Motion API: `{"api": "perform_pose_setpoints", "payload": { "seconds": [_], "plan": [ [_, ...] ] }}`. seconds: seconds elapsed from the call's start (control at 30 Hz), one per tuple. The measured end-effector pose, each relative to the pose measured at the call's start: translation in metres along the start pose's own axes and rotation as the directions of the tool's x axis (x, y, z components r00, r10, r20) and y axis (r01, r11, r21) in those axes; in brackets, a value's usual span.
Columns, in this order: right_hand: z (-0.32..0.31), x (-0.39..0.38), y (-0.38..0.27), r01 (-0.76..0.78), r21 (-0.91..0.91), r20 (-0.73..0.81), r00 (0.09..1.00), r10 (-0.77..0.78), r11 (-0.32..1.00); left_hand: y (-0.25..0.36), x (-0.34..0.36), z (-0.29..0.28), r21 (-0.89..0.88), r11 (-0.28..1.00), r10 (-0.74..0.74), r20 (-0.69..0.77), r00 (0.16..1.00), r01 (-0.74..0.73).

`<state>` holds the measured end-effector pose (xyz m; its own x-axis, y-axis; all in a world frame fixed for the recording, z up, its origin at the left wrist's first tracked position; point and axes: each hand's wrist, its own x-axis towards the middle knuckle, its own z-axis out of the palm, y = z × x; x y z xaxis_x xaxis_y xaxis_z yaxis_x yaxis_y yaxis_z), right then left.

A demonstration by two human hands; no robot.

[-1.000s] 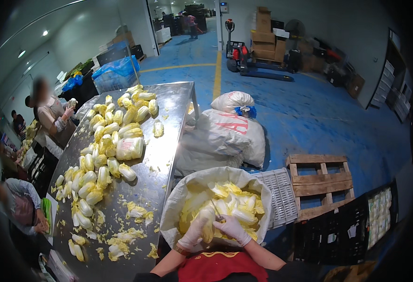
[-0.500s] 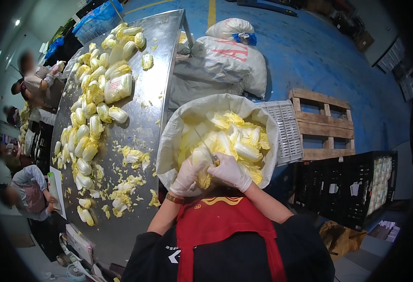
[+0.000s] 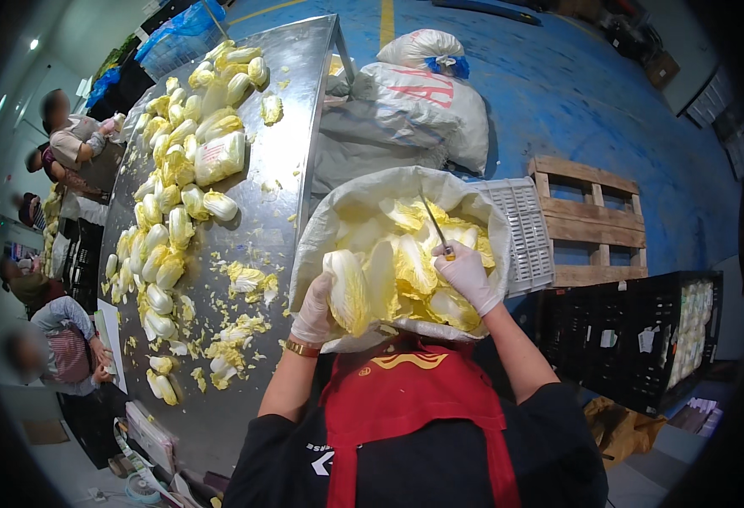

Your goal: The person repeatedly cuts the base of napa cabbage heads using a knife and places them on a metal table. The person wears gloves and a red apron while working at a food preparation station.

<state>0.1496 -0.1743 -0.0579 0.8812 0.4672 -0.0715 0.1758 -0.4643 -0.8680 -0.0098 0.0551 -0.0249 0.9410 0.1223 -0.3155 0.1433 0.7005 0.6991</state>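
My gloved left hand [image 3: 313, 313] is closed around a napa cabbage [image 3: 346, 292] at the left side of the open white sack [image 3: 325, 212]. In my gloved right hand [image 3: 467, 278] is a knife [image 3: 432, 216], gripped by its handle, its thin blade pointing up and away over the sack. A detached cabbage leaf [image 3: 381, 281] stands just right of the held cabbage, apparently dropping; whether it still touches the cabbage I cannot tell. Loose yellow and white cabbage leaves [image 3: 414, 264] fill the sack below both hands.
On the metal table [image 3: 275, 165] to the left lie many napa cabbages [image 3: 169, 233] and leaf scraps [image 3: 235, 339]. Full white sacks [image 3: 431, 110], a white plastic crate [image 3: 520, 229], a wooden pallet [image 3: 592, 220] and black crates [image 3: 626, 339] stand around. Other people [image 3: 63, 339] work at far left.
My hands have moved apart: the right one swung right with the knife, the left one shifted left with the cabbage. A leaf has come away between them.
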Motion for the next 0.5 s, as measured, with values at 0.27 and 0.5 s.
{"api": "perform_pose_setpoints", "payload": {
  "seconds": [0.27,0.5],
  "plan": [
    [0.014,-0.023,-0.048,0.052,0.122,0.013,0.998,-0.054,0.991,-0.036,0.031,0.000,0.086,0.996,0.001,-0.103,0.995,0.008],
    [-0.013,-0.044,-0.060,0.258,-0.072,0.212,0.948,-0.238,0.963,-0.019,0.017,0.031,0.741,0.667,0.147,-0.027,0.989,-0.079]
  ]
}}
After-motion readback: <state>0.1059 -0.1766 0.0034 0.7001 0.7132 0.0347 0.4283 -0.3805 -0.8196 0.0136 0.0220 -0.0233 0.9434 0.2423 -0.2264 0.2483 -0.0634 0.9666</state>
